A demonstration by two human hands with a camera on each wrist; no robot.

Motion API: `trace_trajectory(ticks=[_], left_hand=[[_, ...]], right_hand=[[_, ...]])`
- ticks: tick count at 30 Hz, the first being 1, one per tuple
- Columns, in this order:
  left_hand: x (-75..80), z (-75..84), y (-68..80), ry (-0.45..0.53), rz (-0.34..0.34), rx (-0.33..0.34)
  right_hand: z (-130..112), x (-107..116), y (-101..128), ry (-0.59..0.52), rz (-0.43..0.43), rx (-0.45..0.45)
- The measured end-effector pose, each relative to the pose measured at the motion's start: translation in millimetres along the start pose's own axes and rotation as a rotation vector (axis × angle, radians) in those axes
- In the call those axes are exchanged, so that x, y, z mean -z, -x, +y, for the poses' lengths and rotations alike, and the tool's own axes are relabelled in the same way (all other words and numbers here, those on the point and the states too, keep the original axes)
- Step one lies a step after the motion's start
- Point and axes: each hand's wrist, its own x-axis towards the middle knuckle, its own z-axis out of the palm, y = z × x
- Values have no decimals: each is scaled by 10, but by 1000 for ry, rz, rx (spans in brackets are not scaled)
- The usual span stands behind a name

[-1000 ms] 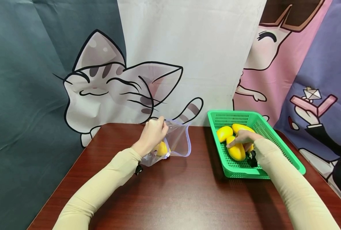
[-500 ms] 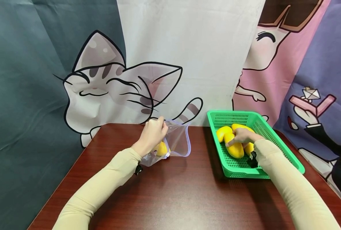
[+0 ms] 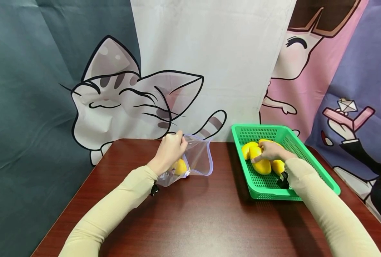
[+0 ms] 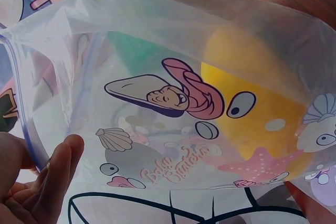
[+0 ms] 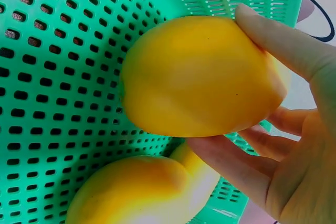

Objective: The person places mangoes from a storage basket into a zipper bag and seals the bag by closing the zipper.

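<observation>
From my station: my left hand [image 3: 168, 150] is stretched forward over the worktop [image 3: 197, 217], its fingers [image 4: 60, 169] pinching the rim of a clear plastic bag [image 3: 195, 159] and holding its mouth up. One yellow fruit [image 4: 257, 114] lies inside the bag, below the fingers. My right hand [image 3: 272, 151] reaches into the green basket [image 3: 309, 157], fingers [image 5: 278, 40] curled round a mango [image 5: 202, 77], thumb beneath and a fingertip on top. The mango is smooth, rounded and yellow; the basket is perforated plastic. The bag is thin printed film with a cartoon mermaid. Other mangoes [image 3: 278, 166] lie beside it in the basket.
</observation>
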Motion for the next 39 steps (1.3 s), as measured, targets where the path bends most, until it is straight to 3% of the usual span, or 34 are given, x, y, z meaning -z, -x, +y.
trace_trajectory(ticks=[7, 18, 39], left_hand=[[3, 4, 12, 0, 5, 9], [-1, 8, 22, 14, -18, 18], [0, 3, 1, 4, 5, 2]], right_hand=[[-44, -2, -20, 50, 68, 39], [-159, 33, 11, -22, 95, 73], [-396, 196, 105, -12, 247, 139]])
